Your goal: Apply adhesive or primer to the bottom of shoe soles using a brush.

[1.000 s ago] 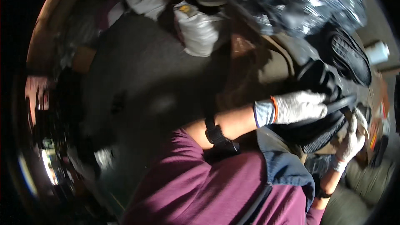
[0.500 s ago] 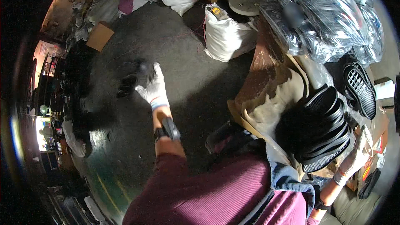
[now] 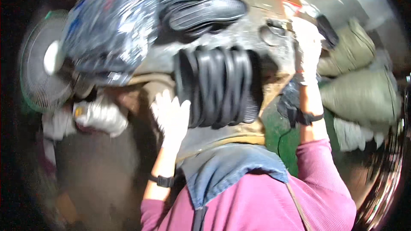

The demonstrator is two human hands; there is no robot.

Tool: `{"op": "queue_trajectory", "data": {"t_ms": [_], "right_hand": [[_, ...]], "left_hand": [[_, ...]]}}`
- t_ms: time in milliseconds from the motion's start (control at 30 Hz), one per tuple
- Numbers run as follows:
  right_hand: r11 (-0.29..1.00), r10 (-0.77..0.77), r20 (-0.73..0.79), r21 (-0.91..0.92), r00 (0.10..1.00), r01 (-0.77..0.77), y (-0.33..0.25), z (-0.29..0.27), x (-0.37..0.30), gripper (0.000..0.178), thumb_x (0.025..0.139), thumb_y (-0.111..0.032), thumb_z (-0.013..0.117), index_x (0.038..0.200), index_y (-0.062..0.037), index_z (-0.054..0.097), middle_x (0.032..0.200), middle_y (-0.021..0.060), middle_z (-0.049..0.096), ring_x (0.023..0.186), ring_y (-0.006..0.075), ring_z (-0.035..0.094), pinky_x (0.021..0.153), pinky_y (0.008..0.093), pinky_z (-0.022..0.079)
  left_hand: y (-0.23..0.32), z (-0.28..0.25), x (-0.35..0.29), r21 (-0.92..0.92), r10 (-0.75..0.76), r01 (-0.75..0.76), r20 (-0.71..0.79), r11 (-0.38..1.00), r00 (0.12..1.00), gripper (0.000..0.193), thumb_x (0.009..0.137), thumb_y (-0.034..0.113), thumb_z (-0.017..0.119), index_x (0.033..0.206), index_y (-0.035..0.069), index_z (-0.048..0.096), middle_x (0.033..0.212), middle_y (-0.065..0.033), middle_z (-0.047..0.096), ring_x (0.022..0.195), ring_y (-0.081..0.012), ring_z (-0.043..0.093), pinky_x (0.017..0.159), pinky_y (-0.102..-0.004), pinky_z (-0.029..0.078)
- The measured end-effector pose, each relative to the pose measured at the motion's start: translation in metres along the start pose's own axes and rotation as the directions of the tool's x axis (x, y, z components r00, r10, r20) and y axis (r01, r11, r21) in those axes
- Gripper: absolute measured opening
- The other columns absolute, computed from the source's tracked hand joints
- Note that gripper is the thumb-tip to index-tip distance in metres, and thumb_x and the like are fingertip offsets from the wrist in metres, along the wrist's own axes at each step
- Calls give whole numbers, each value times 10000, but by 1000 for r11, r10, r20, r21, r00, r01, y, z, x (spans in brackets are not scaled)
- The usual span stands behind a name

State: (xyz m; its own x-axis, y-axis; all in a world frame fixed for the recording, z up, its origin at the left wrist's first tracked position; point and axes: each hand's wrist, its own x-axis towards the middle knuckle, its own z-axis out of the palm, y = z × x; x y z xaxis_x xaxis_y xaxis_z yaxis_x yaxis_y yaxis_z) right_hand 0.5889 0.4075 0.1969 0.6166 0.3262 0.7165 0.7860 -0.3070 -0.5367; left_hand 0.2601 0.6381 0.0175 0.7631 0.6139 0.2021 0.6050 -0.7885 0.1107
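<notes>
A row of black rubber slippers (image 3: 218,87) stands on edge, packed side by side, on the worktable (image 3: 162,55) in front of me. My left hand (image 3: 172,117), in a white glove, has its fingers spread at the row's left end. It holds nothing; whether it touches the nearest slipper I cannot tell. My right hand (image 3: 307,45), also gloved, reaches to the table's far right corner, beside small orange and white items. Blur hides its fingers and anything in them. Farther back on the table lies a black pair of slippers (image 3: 207,13), one with its sole up.
Clear plastic bags of dark goods (image 3: 115,30) are heaped at the table's back left. A fan (image 3: 45,62) stands at far left, with a white sack (image 3: 100,115) near it. Full olive sacks (image 3: 361,96) lie to the right. A brown sheet edge (image 3: 244,139) borders my lap.
My view has turned right toward the table. My left hand, earlier open over the floor with dark blurred shapes beyond it, has come to the slipper row. My right hand has reached farther forward.
</notes>
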Motion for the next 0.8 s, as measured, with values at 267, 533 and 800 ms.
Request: {"op": "queue_trajectory", "data": {"t_ms": [267, 533, 800], "right_hand": [[926, 168, 50, -351, 985, -140, 105, 0, 9, 160, 870, -234, 729, 973, -128, 790, 962, 78, 770, 946, 285, 704, 898, 390, 537], [782, -150, 183, -579, 972, 230, 159, 24, 0, 223, 958, -249, 589, 1074, -166, 760, 1058, 84, 755, 908, 302, 706, 841, 424, 551], [628, 620, -138, 678, 773, -382, 179, -3, -3, 229, 950, -74, 635, 1110, 59, 732, 933, 80, 717, 874, 172, 670, 805, 288, 541]], "left_hand": [[-48, -16, -13, -866, -252, 377, 304, 328, 919, 342, 985, 101, 630, 1298, -32, 666, 1229, -84, 705, 1117, -187, 645, 1030, -365, 482], [-27, -133, 20, -895, 261, 416, 368, -160, 892, 770, 903, 117, 682, 1563, -63, 329, 1433, -174, 571, 1242, -263, 618, 1058, -378, 504], [46, -131, 66, -78, 715, 713, -4, -697, 699, 941, 927, 367, 688, 1648, 61, 165, 1674, -228, 258, 1510, -485, 298, 1132, -805, 244]]}}
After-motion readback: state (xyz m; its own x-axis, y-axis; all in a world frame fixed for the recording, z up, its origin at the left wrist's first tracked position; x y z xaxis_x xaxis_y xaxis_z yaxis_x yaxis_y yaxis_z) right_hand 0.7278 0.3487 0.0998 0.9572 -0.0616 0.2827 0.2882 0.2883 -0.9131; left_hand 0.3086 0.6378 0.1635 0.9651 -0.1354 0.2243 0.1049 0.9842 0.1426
